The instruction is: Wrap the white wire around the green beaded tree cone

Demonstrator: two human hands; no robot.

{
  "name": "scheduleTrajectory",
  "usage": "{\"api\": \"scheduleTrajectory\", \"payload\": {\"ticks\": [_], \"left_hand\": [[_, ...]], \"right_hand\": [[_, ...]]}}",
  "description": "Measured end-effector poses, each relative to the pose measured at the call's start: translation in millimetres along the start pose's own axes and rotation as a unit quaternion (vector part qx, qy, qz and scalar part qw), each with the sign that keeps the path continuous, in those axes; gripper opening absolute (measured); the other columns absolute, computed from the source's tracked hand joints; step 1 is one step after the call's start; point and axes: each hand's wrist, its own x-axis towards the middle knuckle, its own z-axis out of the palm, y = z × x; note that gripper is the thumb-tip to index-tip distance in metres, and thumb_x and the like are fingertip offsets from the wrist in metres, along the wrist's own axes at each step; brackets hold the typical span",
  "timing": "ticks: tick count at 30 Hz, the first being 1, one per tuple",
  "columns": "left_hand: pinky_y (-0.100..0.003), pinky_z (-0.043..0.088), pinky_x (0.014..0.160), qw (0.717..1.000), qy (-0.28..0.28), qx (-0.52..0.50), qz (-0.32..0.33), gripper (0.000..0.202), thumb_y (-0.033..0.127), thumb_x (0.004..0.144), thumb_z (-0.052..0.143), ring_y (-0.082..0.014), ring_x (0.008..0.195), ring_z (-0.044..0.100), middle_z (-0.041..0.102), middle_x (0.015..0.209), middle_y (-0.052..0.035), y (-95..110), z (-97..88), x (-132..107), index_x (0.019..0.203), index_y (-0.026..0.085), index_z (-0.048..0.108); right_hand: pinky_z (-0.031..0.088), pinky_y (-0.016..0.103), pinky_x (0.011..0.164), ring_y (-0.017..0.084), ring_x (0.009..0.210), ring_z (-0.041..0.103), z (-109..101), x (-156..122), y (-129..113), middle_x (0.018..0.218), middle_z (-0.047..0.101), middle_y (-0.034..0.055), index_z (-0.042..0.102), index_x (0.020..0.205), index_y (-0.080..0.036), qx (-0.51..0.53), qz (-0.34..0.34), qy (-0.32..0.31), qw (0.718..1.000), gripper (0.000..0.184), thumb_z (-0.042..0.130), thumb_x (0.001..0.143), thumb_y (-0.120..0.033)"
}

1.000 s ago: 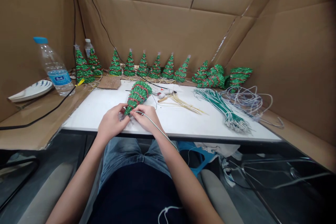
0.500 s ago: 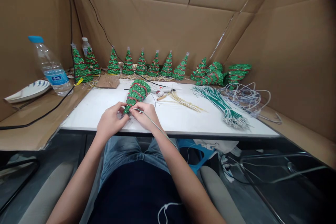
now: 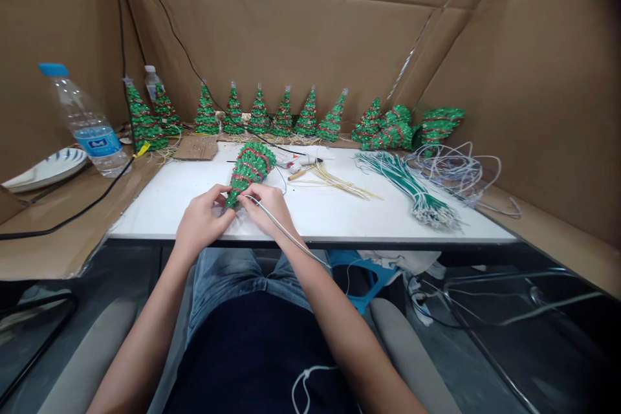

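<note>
A small green tinsel Christmas tree [image 3: 251,167] with red garland lies on the white table, its narrow tip toward me. My left hand [image 3: 204,217] is closed around the tip from the left, thumb and fingers pinching it. From the right, my right hand [image 3: 264,207] pinches a thin pale wire [image 3: 272,217] against the tree near its tip. The wire trails back along my right forearm. Whatever lies between the fingertips at the tip is mostly hidden.
Several finished-looking trees [image 3: 259,113] line the back. A glue gun [image 3: 303,162], yellow wires [image 3: 339,182], a bundle of green-and-white wires [image 3: 407,191] and a tangled clear cord [image 3: 456,171] lie to the right. At left stand a water bottle [image 3: 97,139] and a plate [image 3: 53,165].
The view has shifted slightly. Both hands keep their grip at the tree's tip, and the pale wire in my right hand now arches a little higher.
</note>
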Motion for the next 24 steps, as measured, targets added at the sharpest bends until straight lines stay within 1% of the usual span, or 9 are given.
{"api": "scheduleTrajectory", "payload": {"ticks": [4,7,14,24], "left_hand": [[-0.033,0.050,0.083,1.000,0.000,0.021,-0.001,0.037,0.029,0.075,0.055,-0.0203,0.081,0.065,0.067,0.082,-0.0021,3.1,-0.6,-0.7,0.111,0.021,0.060],[-0.033,0.050,0.082,0.999,0.002,0.032,0.000,0.037,0.031,0.076,0.056,-0.0209,0.082,0.065,0.067,0.083,-0.0026,5.1,-0.6,-0.8,0.112,0.021,0.060],[-0.031,0.050,0.082,0.999,0.015,0.042,0.000,0.037,0.029,0.075,0.056,-0.0196,0.079,0.066,0.068,0.084,-0.0018,7.8,1.7,-0.1,0.111,0.021,0.061],[-0.033,0.049,0.080,0.999,0.004,0.054,-0.007,0.039,0.026,0.075,0.055,-0.0214,0.082,0.065,0.068,0.085,-0.0027,10.2,0.6,-0.5,0.113,0.020,0.059]], "right_hand": [[0.044,0.024,0.066,0.014,0.068,0.060,-1.2,-0.6,-1.6,0.073,0.069,0.0003,0.066,0.073,-0.020,0.032,-0.002,-0.033,0.999,0.009,0.059,0.079,-0.021],[0.044,0.023,0.064,0.013,0.067,0.060,-2.5,-0.9,-2.9,0.070,0.067,-0.0004,0.065,0.072,-0.020,0.035,-0.007,-0.055,0.998,0.009,0.058,0.079,-0.019],[0.042,0.023,0.063,0.014,0.068,0.059,-4.1,-0.3,-2.9,0.071,0.065,-0.0001,0.061,0.072,-0.019,0.037,-0.014,-0.062,0.997,0.008,0.058,0.079,-0.018],[0.041,0.024,0.063,0.014,0.066,0.059,-2.5,-1.1,-1.7,0.071,0.066,0.0002,0.063,0.073,-0.019,0.033,-0.012,-0.056,0.998,0.008,0.059,0.079,-0.018]]}}
